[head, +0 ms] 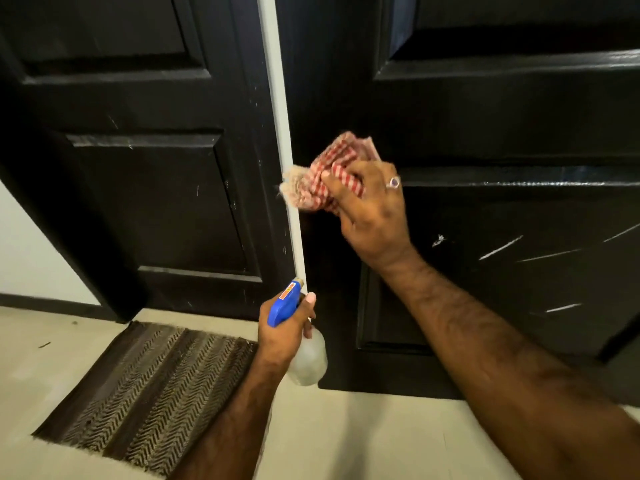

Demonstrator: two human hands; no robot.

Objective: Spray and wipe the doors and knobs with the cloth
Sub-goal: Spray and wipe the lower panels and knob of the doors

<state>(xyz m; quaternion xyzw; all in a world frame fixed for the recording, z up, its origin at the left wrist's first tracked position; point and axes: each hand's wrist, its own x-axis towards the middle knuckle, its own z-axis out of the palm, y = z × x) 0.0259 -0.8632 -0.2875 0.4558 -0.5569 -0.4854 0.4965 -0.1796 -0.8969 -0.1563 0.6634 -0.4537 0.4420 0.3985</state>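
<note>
Two black panelled doors fill the view: the left door (145,188) and the right door (502,126), split by a thin white strip (287,140). My right hand (374,209), wearing a ring, grips a bunched red-and-white checked cloth (329,174) against the right door near its left edge. Lower down, my left hand (287,327) holds a spray bottle (306,355) with a blue trigger head and a clear body, its nozzle pointing up toward the door gap. No knob is visible.
A brown zigzag-patterned doormat (145,386) lies on the pale floor in front of the left door. White scratch marks (502,247) run across the right door's lower panel. A white wall with a dark skirting board (34,303) is at the far left.
</note>
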